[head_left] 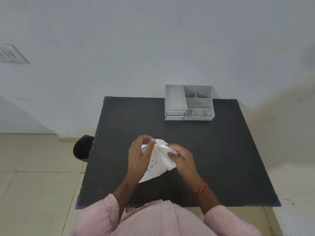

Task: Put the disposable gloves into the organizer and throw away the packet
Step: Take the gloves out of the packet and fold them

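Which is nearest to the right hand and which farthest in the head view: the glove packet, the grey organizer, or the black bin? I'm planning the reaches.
1. Glove packet: held by the right hand itself, at table centre.
2. Grey organizer: ahead, at the table's far edge.
3. Black bin: on the floor, beyond the table's left edge.

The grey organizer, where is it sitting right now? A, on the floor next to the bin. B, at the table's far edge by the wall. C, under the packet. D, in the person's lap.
B: the grey organizer stands at the far edge of the black table, against the wall.
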